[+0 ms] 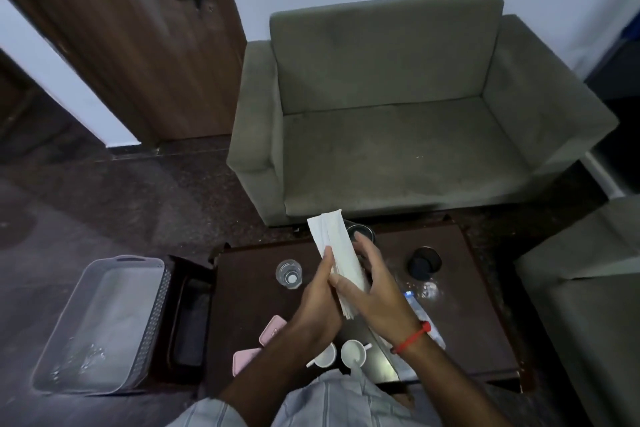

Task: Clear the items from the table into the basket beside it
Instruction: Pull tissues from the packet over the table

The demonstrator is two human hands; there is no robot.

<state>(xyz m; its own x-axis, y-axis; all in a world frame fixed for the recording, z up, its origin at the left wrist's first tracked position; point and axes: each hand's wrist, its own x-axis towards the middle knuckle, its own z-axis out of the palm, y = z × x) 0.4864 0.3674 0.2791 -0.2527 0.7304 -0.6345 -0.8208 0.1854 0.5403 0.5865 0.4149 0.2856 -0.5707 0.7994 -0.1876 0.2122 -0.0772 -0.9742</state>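
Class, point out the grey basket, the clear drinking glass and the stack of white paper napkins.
grey basket (pixel 154 319), head view: right perforated wall.
clear drinking glass (pixel 289 273), head view: its open top.
white paper napkins (pixel 334 236), head view: upper part above the hands.

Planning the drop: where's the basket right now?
In the head view the basket sits on the floor at lower left, beside the table's left end.
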